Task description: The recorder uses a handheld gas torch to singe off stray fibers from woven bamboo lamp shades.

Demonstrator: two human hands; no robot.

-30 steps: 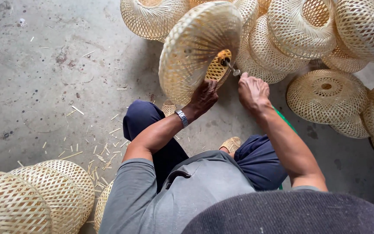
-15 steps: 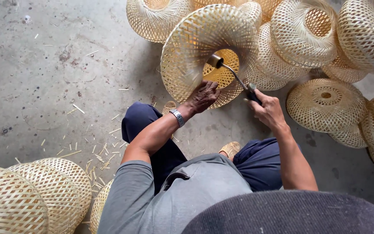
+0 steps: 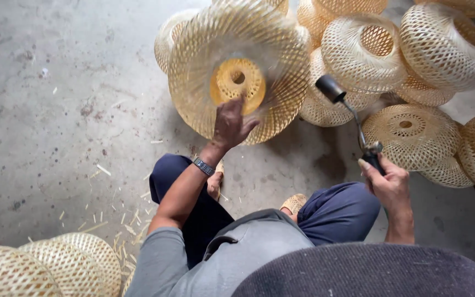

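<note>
We sit low on the concrete floor (image 3: 56,110), and our left hand (image 3: 231,125) presses its spread fingers against the lower rim of a woven bamboo lampshade (image 3: 237,66) — the shade stands on edge at twelve o'clock from us, its open face and yellow centre ring (image 3: 238,82) turned our way, blurred as if spinning. Our right hand (image 3: 390,184) is closed tight round the handle of a blowtorch (image 3: 353,118), out at two o'clock. The torch's long axis runs up and leftward from that grip, so its dark nozzle sits just beside the shade's right edge, not touching it. The left hand is the nearer one to the shade. Finished shades (image 3: 413,49) are heaped behind at one o'clock, more (image 3: 39,269) lie at eight — with bamboo slivers (image 3: 105,214) scattered between.
</note>
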